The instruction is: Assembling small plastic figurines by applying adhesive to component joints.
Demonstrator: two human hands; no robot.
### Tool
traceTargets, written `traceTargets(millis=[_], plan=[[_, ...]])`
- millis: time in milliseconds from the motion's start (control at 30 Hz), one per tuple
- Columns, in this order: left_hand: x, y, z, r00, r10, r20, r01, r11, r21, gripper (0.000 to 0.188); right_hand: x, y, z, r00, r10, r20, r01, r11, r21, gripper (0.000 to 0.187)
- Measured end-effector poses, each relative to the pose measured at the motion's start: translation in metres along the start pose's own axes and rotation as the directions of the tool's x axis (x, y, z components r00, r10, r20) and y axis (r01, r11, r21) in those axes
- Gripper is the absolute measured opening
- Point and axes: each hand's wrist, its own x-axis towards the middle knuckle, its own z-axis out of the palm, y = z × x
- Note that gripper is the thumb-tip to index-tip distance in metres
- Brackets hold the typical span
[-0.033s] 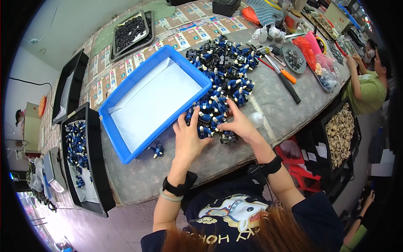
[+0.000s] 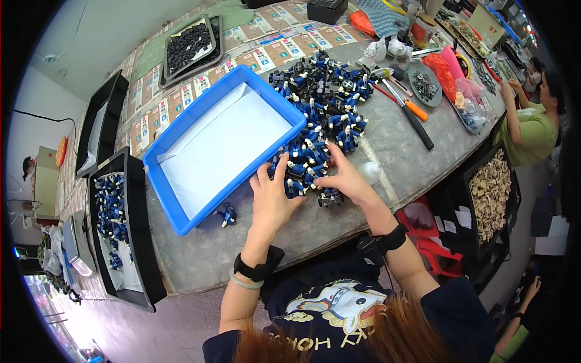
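Observation:
A heap of small toy figures in blue, with pale heads and hands and black parts [image 2: 313, 112], lies right of a blue tray [image 2: 166, 209] lined with white sheet. At the heap's near end my left hand [image 2: 270, 196] spreads its fingers along the left side, close to the tray's rim. Opposite it, my right hand [image 2: 346, 176] touches the heap's right side, thumb and forefinger apart. Figures lie between the two hands, and neither has closed round one. A single blue figure [image 2: 227, 215] lies apart, left of my left hand.
A black tray [image 2: 140, 230] of blue figures stands at left. Pliers [image 2: 417, 127], an orange-handled tool [image 2: 416, 110] and a grey dish [image 2: 425, 85] of small parts lie at right. Behind is a tray of black pieces [image 2: 189, 48]. A person in green [image 2: 532, 130] sits at far right.

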Motion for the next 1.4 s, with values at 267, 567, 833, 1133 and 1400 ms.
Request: traceTargets(millis=[267, 567, 833, 1133, 1400], plan=[[0.003, -0.006, -0.001, 0.998, 0.062, -0.024, -0.064, 0.99, -0.127, 0.081, -0.001, -0.008, 0.003, 0.992, 0.077, 0.099, -0.097, 0.972, 0.213, 0.081], [0.008, -0.013, 0.002, 0.996, 0.066, -0.052, -0.081, 0.914, -0.398, 0.053, -0.002, -0.006, 0.011, 0.993, 0.101, 0.055, -0.114, 0.927, 0.356, 0.078], [0.004, -0.016, 0.012, 0.992, 0.076, -0.101, -0.12, 0.825, -0.552, 0.039, -0.014, -0.005, 0.02, 0.999, 0.041, -0.015, -0.034, 0.943, 0.332, 0.074], [-0.007, -0.005, 0.005, 0.978, 0.043, -0.206, -0.158, 0.795, -0.585, 0.033, -0.027, -0.013, 0.031, 0.984, -0.148, -0.097, 0.165, 0.965, 0.205, 0.068], [0.003, 0.0, -0.057, 0.92, 0.057, -0.387, -0.262, 0.823, -0.504, 0.032, -0.004, -0.069, 0.061, 0.923, -0.384, -0.017, 0.384, 0.918, 0.094, 0.07]])
